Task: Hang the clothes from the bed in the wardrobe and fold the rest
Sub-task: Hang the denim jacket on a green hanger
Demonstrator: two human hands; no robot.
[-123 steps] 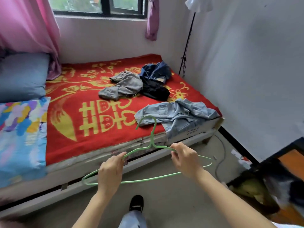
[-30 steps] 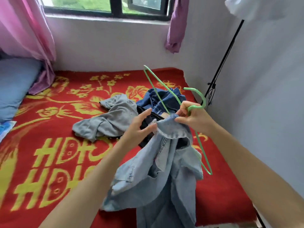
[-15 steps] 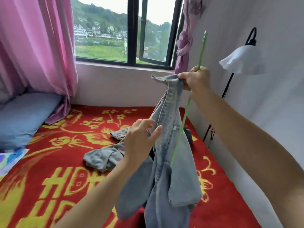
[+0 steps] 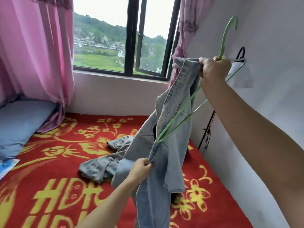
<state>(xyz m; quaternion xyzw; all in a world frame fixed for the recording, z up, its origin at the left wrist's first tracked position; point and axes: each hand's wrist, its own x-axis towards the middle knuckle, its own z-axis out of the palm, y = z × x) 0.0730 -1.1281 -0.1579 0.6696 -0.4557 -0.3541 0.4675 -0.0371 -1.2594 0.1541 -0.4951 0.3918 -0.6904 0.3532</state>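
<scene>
pale blue denim shirt (image 4: 171, 155) held up over the red and gold patterned bed (image 4: 49, 163), collar bunched at the top, body dangling. thin green wire hanger (image 4: 222, 43) lying across its front, lower tip near the front edge, apparently not yet inside. grips collar and hanger neck together in the right hand (image 4: 213, 69), fingers curled tight. pinches the front edge lower down with the left hand (image 4: 141, 170). best now: pull that edge open, feed the hanger tip into one shoulder, then ease the collar free. crumpled grey garment (image 4: 102, 167) on the bed behind.
</scene>
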